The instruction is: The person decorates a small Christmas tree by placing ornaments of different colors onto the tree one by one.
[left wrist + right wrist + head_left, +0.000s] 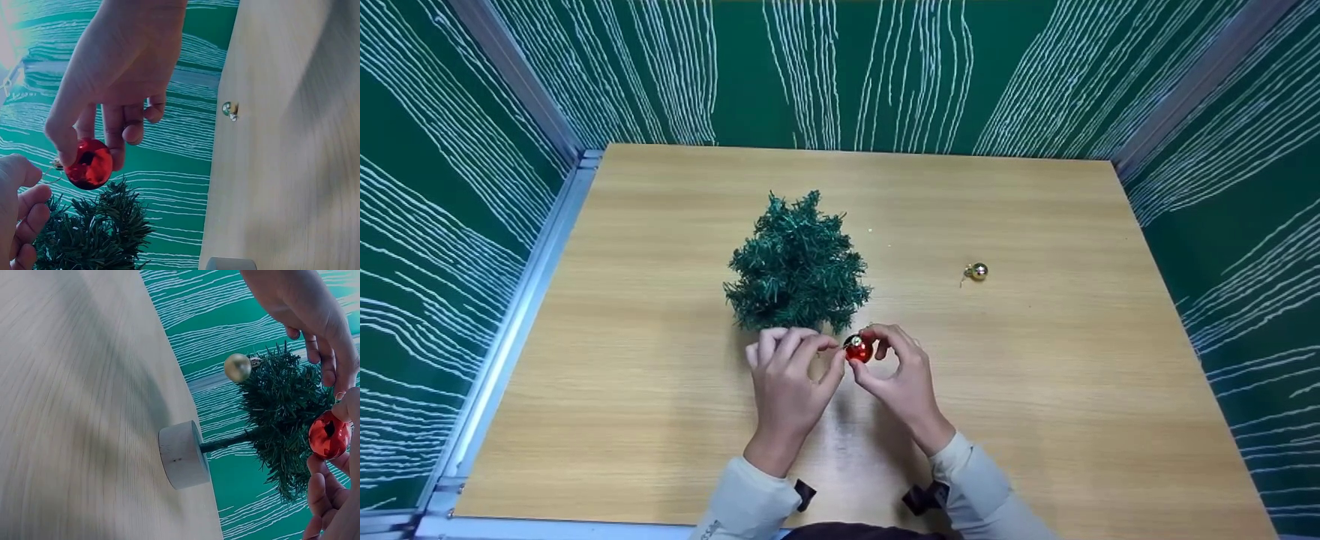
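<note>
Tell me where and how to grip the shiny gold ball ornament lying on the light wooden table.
Pinch the round body of the shiny gold ball ornament across its sides, probably best from above and the right. It lies on the light wooden table with its cap and thin hanger on the left, toward the green tinsel tree; that approach should leave the hanger free.

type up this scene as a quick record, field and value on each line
right hand: holds the red bauble between thumb and fingers
left hand: beside the bauble's cap and loop; grip on the loop unclear
tree: small, green, upright on a pale round base
hung gold bauble: at the tree's lower branches, seen in the right wrist view
loose gold bauble: on the wooden table, right of the tree
</note>
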Available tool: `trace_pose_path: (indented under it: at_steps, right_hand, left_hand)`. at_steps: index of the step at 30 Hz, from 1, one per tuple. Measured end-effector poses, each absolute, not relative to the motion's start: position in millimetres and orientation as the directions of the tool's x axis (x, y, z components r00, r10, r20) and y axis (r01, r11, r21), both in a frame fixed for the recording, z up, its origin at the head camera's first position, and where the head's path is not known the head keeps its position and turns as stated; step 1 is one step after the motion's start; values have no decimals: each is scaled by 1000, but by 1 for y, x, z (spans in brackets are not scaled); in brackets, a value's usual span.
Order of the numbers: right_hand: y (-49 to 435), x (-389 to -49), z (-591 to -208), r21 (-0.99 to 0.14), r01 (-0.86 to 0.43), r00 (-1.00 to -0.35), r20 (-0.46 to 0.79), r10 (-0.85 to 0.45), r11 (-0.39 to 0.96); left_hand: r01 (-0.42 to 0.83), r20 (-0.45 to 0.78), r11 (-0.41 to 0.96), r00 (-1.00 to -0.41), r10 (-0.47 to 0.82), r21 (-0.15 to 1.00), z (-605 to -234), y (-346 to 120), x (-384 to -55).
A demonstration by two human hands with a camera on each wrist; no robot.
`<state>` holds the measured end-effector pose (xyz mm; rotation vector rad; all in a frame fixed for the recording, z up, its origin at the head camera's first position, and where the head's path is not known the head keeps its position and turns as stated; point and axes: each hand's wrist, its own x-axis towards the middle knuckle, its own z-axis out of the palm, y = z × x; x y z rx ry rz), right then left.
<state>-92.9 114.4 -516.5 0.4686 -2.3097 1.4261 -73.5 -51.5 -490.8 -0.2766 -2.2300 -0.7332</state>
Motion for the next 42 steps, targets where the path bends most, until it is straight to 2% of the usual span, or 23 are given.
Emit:
trace_pose_path:
  at_steps: [22, 29, 36, 42]
  right_hand:
    - [114, -92, -519, -783, -467, -877, 469, -102, 412]
    - [116, -92, -526, -794, -488, -872, 463, -159, 363]
    - [115, -85, -529, -891, -374, -921, 325, -213, 259]
    - [113, -75, -506, -944, -294, -928, 244, -283, 148]
  left_hand:
    - [422, 717, 771, -694, -64, 477, -488, -55, -75]
    - [457, 725, 750, -687, -43, 478, -487, -55, -76]
    - [506, 727, 703, -686, -24, 501, -486, -54, -78]
    - [527, 719, 666, -695, -20, 528, -487, -52, -79]
